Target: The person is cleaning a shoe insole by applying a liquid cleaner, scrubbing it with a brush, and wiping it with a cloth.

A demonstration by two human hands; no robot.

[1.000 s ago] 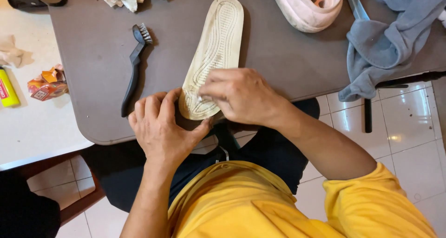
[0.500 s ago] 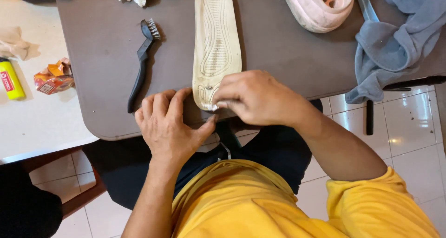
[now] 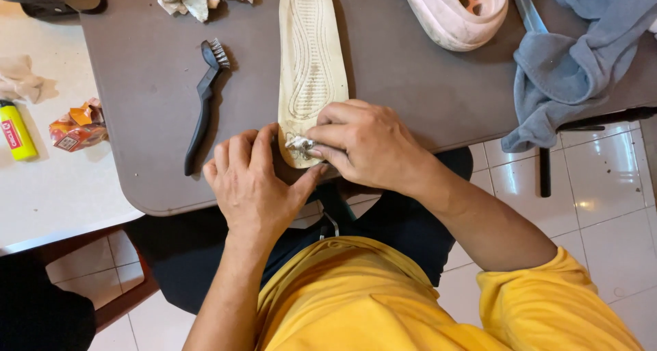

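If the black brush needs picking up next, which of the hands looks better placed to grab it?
Probably the left hand. It lies flat at the insole's near end, on the side where the black brush rests, and holds nothing. The right hand pinches a small wad against the insole and is farther away.

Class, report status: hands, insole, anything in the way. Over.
Left hand flat on insole heel. Right hand pinching wad on it. Brush beside, clear.

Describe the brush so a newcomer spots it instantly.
On the grey table, look left of the long cream insole that both hands work on. The black brush lies there: slim, curved handle, small bristle head, the only black tool on the tabletop.
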